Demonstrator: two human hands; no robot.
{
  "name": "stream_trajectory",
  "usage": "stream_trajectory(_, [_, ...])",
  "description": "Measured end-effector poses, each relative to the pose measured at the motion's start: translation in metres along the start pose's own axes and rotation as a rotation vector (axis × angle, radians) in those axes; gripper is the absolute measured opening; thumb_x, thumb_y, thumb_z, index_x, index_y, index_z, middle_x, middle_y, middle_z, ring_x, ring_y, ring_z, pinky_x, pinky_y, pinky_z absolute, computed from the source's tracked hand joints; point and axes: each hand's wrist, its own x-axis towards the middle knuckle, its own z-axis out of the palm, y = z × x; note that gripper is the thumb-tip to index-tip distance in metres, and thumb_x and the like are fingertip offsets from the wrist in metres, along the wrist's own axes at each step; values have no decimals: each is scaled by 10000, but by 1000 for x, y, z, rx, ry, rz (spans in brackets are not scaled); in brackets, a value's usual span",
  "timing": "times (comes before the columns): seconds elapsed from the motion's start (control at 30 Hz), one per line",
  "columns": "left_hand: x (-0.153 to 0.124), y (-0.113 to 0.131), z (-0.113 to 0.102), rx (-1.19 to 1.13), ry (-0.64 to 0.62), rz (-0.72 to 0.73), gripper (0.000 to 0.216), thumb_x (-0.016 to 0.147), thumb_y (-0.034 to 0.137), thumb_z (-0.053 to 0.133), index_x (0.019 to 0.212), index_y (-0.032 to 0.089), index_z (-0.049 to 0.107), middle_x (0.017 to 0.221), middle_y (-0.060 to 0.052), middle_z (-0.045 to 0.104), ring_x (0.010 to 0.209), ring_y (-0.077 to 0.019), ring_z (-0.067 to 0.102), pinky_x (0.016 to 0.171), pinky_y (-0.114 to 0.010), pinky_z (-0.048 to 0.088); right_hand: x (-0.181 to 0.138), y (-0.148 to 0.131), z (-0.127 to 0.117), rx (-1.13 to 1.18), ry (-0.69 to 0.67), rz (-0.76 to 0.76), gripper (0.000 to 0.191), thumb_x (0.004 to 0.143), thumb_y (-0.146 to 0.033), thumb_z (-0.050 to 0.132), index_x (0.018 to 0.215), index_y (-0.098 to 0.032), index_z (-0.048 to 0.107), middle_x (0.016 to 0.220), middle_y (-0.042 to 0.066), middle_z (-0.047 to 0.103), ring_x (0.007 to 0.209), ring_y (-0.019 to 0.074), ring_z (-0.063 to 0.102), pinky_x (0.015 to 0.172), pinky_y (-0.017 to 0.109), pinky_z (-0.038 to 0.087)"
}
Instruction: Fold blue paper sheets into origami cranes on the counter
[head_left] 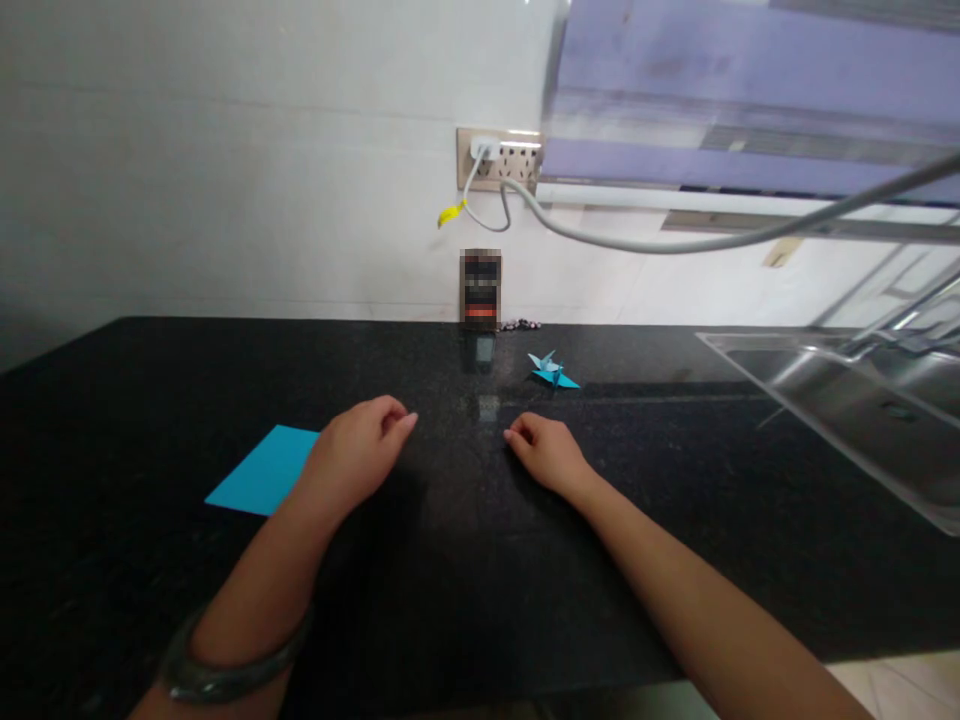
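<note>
My left hand (364, 445) hovers over or rests on the dark counter, its fingers curled in and nothing visible in them. Partly covered by that hand and forearm, a sheet of blue paper (262, 472) lies flat to the left. Across from it, my right hand (546, 450) is loosely closed, also with nothing visible inside. Beyond the right hand stand what look like two folded paper cranes, a pale blue one (546, 362) and a brighter blue one (559, 380), close against each other. A dark bangle (232, 680) circles my left wrist.
A phone-like dark object (481, 290), its front pixelated, leans against the wall beside a small beaded string (521, 324). Above are a wall socket (517, 160) with a plug and a grey cable (637, 245). A steel sink (847, 425) is set in the counter (465, 590) at right.
</note>
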Motion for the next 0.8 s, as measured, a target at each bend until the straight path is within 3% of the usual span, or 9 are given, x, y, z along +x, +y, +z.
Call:
stream_trajectory(0.07, [-6,-31,-16,277,-20,-4,518,758,524,422,1005,109,610,1040,-184,614,1017,-364,525,849,-476,381,4,8,0,24,19,0,191,800,-299,486,680,-178,572,615,11,573,577,125,512,558,220,343])
stream_trajectory(0.13, [-16,-63,-20,427,-21,-183,771,674,660,448,1173,78,525,1254,-264,470,1167,-495,355,852,-617,313,8,13,-1,17,6,-10,202,804,-311,482,677,-179,567,608,9,569,571,125,510,549,219,338])
stream_trajectory(0.2, [-26,-90,-16,433,-125,-312,870,643,703,442,1224,56,483,1302,-308,402,1188,-513,322,844,-644,307,9,14,-1,-8,-17,-33,193,801,-314,490,683,-184,570,604,6,571,561,124,505,541,220,323])
stream_trajectory(0.27, [-33,-105,-11,406,-187,-310,812,722,658,352,1231,37,475,1313,-309,388,1186,-482,355,849,-617,335,9,12,-1,-22,-32,-53,185,799,-315,496,690,-187,573,609,7,578,562,123,508,538,221,313])
stream_trajectory(0.37, [-38,-103,-8,515,-192,-237,648,809,521,264,1131,38,550,1210,-303,489,1115,-447,451,859,-597,336,9,12,0,-4,-33,-55,188,801,-319,495,689,-186,568,623,10,586,576,124,516,543,219,316])
stream_trajectory(0.43, [-38,-92,-11,552,-268,-169,580,831,453,237,994,33,603,1012,-285,590,917,-411,575,772,-523,407,10,15,1,14,-35,-48,191,801,-321,494,687,-184,565,624,9,585,578,122,516,546,217,322])
stream_trajectory(0.53, [-35,-80,-20,494,-319,-159,523,835,445,252,872,82,627,859,-220,639,761,-347,619,658,-427,441,11,17,2,29,-35,-45,197,800,-328,495,683,-184,564,613,5,577,570,120,510,546,217,327])
stream_trajectory(0.67, [-31,-81,-26,476,-348,-261,481,798,495,338,796,124,643,789,-197,658,720,-343,624,611,-399,434,11,16,1,40,-36,-42,193,796,-319,497,676,-183,562,605,1,570,564,117,502,546,216,330])
stream_trajectory(0.8, [-28,-88,-28,471,-348,-259,502,794,523,348,834,135,663,812,-207,666,742,-342,627,613,-388,436,11,13,-1,42,-40,-25,198,792,-315,499,661,-179,555,588,-5,551,545,113,482,531,215,319])
